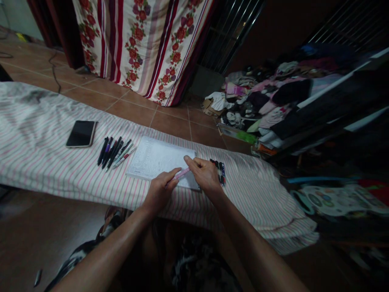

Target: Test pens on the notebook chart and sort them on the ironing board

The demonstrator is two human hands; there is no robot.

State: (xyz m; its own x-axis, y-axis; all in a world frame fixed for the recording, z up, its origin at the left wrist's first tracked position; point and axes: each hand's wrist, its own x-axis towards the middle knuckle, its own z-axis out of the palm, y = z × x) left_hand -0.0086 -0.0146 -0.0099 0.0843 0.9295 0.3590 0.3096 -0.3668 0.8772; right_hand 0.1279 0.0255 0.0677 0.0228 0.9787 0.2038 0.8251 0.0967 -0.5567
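- Pink pen (182,174), one: held over the notebook's near part, toward 5 o'clock from its centre; gripped at both ends, seemingly to keep it steady between the hands.
- Left hand (161,187), one: fingers closed on the pen's near end, thumb along it; forearm slants up toward 1 o'clock.
- Right hand (206,173), one: fingers curled around the far end, contact partly hidden; thumb extended toward 11 o'clock, forearm slanting likewise.
- Notebook (156,156), spiral-bound, one: flat on the cloth-covered tabletop (75,168), beneath both hands, probably central for easy reach.
- Loose pens (114,152), several: 9 o'clock of the notebook, roughly parallel, likely grouped for picking out.
- Second pen group (220,172): 4 o'clock, partly hidden by the right hand, apparently kept separate.
- Dark-screened device (81,134), one: 10 o'clock, beyond the loose pens, seemingly set aside.
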